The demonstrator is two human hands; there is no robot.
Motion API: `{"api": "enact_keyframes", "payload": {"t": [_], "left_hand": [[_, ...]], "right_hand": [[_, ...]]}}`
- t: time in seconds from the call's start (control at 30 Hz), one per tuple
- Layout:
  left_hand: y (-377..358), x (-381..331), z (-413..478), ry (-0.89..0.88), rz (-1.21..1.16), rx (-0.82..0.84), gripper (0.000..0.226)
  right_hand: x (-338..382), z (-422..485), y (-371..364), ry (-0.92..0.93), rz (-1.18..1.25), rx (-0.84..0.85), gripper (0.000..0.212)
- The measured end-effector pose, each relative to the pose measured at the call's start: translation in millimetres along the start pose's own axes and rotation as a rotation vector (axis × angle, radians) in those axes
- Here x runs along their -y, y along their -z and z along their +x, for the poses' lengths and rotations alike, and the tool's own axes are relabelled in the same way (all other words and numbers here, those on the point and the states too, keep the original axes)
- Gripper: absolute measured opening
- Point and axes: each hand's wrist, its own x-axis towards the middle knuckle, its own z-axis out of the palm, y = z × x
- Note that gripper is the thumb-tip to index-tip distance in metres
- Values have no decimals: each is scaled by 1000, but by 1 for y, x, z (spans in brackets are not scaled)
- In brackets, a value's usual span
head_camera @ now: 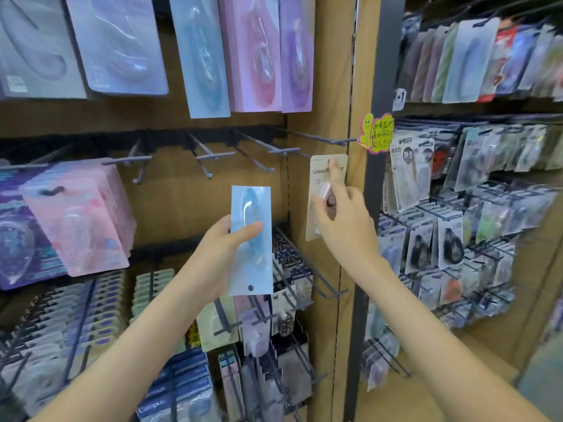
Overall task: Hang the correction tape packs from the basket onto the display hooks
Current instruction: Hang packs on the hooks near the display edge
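Observation:
My left hand [217,257] grips a long blue correction tape pack [252,263] upside down, its hang hole at the bottom, in front of the wooden display board. My right hand [344,220] holds a beige correction tape pack [318,178] upright against the board's right edge, forefinger stretched up to the hang hole at its top. Several bare grey display hooks [210,155] stick out of a dark rail just above and left of both packs. One long hook [320,138] reaches right above the beige pack. The basket is out of view.
Rows of blue, pink and purple packs [249,56] hang above the bare hooks. A pink stack [79,214] hangs at the left, and small packs fill wire racks [292,284] below my hands. A yellow note [376,132] sits on the post; another full display [475,184] stands right.

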Motion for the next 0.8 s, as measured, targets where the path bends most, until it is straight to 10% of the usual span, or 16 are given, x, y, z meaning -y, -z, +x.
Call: {"api": "enact_keyframes", "payload": {"t": [0.8], "left_hand": [[-2,9,23,-12,2,48,28]], "right_hand": [[8,-2,14,58,-179,50,58]]}}
